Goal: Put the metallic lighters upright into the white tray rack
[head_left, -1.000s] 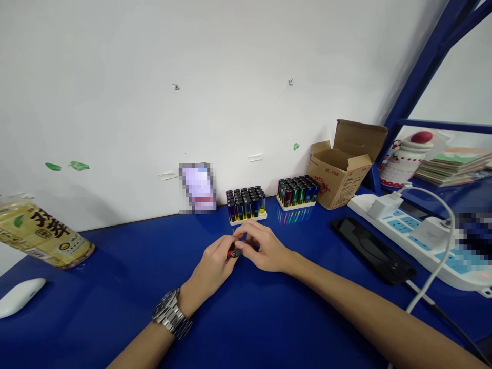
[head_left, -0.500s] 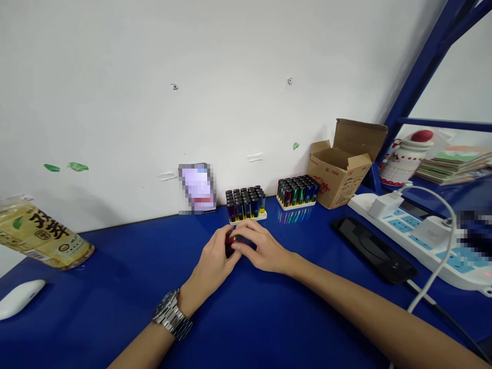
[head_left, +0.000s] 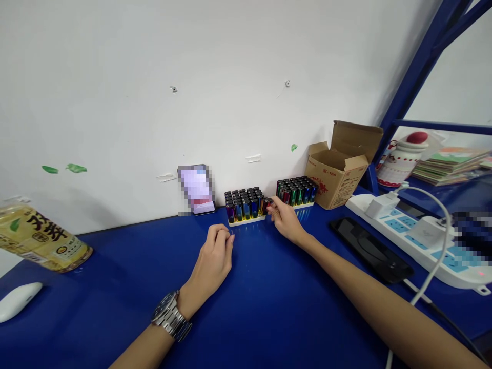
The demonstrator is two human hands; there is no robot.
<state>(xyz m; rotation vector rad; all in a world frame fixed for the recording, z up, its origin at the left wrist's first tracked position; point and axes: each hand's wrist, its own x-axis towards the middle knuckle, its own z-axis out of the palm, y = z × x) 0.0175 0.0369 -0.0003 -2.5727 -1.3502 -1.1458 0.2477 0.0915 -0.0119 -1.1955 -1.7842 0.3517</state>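
Note:
My right hand (head_left: 285,220) pinches a red lighter (head_left: 268,206) with a dark top, at the right end of the left-hand tray of lighters. This white tray (head_left: 246,222) bears rows of upright shiny lighters (head_left: 246,209) in purple, blue and gold with black tops. My left hand (head_left: 216,253) rests near the blue tabletop, below and left of that tray, its fingers curled together and nothing visible in them. A second group of lighters (head_left: 294,192) stands behind my right hand, which partly covers its tray.
An open cardboard box (head_left: 336,177) stands at the back right. A phone (head_left: 198,189) leans against the wall. On the right are a black phone (head_left: 371,248), a power strip (head_left: 400,225) and a white cable (head_left: 442,261). A drink bottle (head_left: 46,238) and white mouse (head_left: 19,302) lie left.
My hands were together in front of the left tray around a reddish lighter. My right hand has moved right and forward to the tray's end with it; my left hand has let go.

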